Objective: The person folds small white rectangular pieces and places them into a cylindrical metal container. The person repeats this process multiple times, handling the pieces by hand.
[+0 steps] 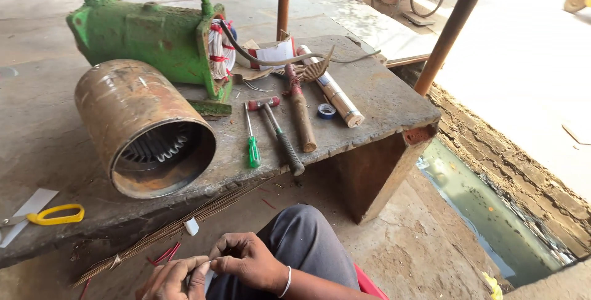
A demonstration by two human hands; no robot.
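Fingers of the left hand (175,280) and right hand (246,262) pinch together on a small white strip (206,268) low at the near edge, below the bench (381,100) carrying a rusty stator (144,127).

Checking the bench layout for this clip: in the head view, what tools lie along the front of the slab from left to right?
Yellow-handled scissors → rusty motor stator shell → green-handled screwdriver → hammer with a grey grip → wooden-handled tool → blue tape roll → cardboard tube.
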